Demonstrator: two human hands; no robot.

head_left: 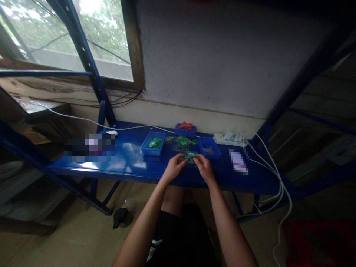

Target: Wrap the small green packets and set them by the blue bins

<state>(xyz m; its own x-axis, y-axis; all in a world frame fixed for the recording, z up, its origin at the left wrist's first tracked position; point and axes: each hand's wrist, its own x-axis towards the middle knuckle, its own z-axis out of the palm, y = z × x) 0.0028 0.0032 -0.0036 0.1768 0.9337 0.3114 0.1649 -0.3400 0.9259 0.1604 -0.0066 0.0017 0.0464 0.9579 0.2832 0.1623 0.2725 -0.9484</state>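
My left hand (175, 165) and my right hand (203, 165) meet over the blue shelf (130, 165) and pinch a small green packet (190, 156) between their fingertips. Just behind the packet lies a loose heap of green packets (182, 141). A blue tray (152, 143) holding green packets stands to the left of my hands. Another blue tray (208, 148) with small dark parts stands to the right. A third blue tray (185, 129) with red pieces sits at the back by the wall.
A white power strip (229, 139) with white cables (278, 178) lies at the back right. A white mouse (111, 132) sits at the left. Blue shelf posts (91, 66) rise at both sides. A window is at the upper left.
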